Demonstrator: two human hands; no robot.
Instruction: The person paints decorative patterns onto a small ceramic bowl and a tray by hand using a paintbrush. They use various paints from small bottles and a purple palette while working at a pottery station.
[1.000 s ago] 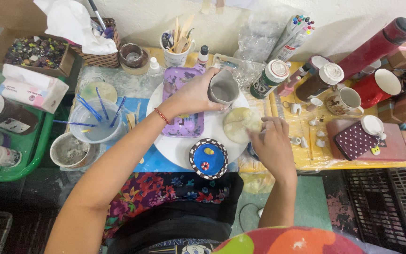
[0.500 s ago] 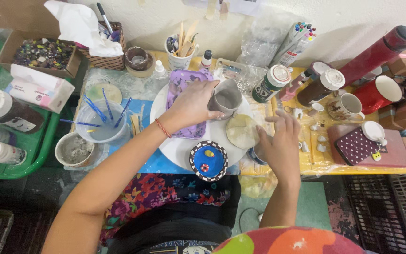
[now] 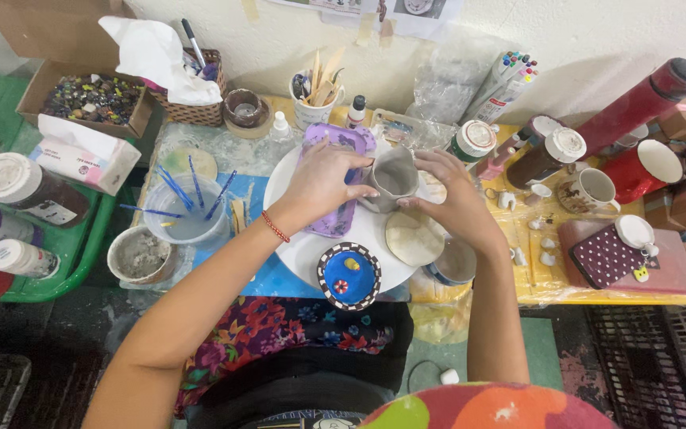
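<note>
Both hands are working on a small grey clay cup (image 3: 391, 179), which is sitting upright over the far part of a round white board (image 3: 303, 246), its open mouth facing up toward the camera and its long axis running vertically. The left hand (image 3: 323, 181) is closing on the cup from the left side, fingers curled against its wall and rim, while the right hand (image 3: 452, 191) is grasping it from the right, fingertips pressing at the rim; the cup is lying directly between the two, with neither hand clearly nearer. Whether its base is resting on the board or lifted just off it is not possible to tell from this angle. A purple tray (image 3: 335, 171) is lying partly under the left hand, a flat disc of pale clay (image 3: 414, 237) is lying just in front of the cup, and a blue painted dish (image 3: 348, 275) is sitting at the board's near edge. A tub of water holding blue brushes (image 3: 186, 208) is standing well to the left.
</note>
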